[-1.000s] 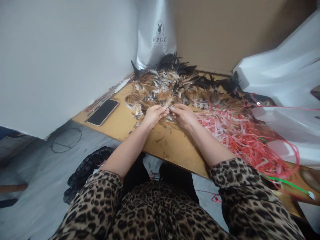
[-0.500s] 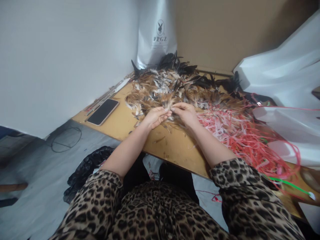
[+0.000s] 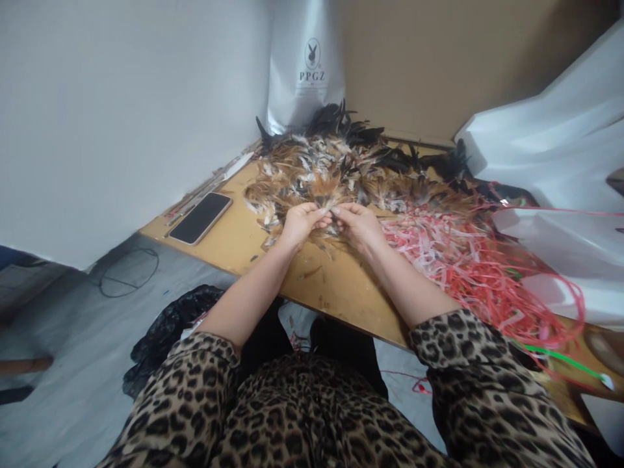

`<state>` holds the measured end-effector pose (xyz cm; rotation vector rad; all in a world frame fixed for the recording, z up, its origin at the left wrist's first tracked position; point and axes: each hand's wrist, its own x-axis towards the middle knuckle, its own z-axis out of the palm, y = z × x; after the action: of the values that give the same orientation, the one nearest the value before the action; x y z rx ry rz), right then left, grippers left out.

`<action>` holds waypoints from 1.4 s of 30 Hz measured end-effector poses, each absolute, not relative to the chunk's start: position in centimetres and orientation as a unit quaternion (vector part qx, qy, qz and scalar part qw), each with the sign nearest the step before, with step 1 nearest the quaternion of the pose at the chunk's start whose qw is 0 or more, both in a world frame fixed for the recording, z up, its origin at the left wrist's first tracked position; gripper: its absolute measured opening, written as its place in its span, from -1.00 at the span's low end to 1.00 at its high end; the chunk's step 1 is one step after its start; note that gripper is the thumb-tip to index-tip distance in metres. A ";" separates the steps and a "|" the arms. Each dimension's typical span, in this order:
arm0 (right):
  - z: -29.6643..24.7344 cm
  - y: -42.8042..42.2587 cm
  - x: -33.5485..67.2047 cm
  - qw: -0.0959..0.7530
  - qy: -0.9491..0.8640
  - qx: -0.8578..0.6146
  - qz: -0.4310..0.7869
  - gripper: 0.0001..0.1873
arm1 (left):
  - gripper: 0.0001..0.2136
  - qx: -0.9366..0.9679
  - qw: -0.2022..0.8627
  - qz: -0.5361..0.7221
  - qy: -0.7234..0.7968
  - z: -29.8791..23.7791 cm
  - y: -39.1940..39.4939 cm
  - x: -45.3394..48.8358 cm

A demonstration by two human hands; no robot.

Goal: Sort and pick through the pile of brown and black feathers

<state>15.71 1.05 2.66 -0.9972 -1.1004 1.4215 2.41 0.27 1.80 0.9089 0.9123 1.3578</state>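
Observation:
My left hand (image 3: 306, 223) and my right hand (image 3: 359, 224) meet fingertip to fingertip above the table's near part. Both are closed in a pinch on a small fan of brown feathers (image 3: 325, 186), whose pale base lies between the fingertips. The tips of the fan point away from me and blend into the feathers behind. A broad heap of brown, white and black feathers (image 3: 312, 156) spreads just beyond my hands. Right of my right hand lies a tangle of pink and red ribbon strips (image 3: 458, 260).
A phone (image 3: 201, 218) lies on the wooden table (image 3: 244, 244) at left. Behind the feathers stands a printed white bag (image 3: 307, 78); more white plastic (image 3: 546, 149) bulges at right. A green strip (image 3: 560, 359) hangs over the right side. A black plastic bag (image 3: 170, 325) is on the floor.
My fingertips have shifted slightly, with the left hand a little higher and its fingers more curled. The feather fan stays pinched between both hands and looks a bit more upright and spread.

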 end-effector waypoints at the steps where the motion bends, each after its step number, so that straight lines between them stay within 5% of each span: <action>1: 2.6 1.1 15.7 0.522 -0.456 -0.411 0.593 -0.66 | -0.85 0.395 0.588 0.583 0.398 1.8 0.2 2.5; 17: 2.5 1.2 16.2 0.533 -0.526 -0.413 0.518 -0.80 | -0.88 0.397 0.685 0.498 0.354 1.3 0.2 1.7; 25: 2.3 1.6 16.7 0.495 -0.590 -0.407 0.492 -0.74 | -0.85 0.423 0.648 0.506 0.381 1.6 0.1 1.6; 35: 2.7 0.3 16.8 0.378 -0.830 -0.405 0.059 -0.72 | -0.91 0.353 0.700 0.530 0.323 0.8 0.5 1.4; 42: 2.9 0.2 16.9 0.322 -0.840 -0.436 -0.019 -0.74 | -0.88 0.339 0.732 0.505 0.308 0.9 0.3 1.7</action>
<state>16.87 0.16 2.86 -1.1462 -2.2056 -0.0507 1.74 0.30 0.89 0.7462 0.6783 1.1112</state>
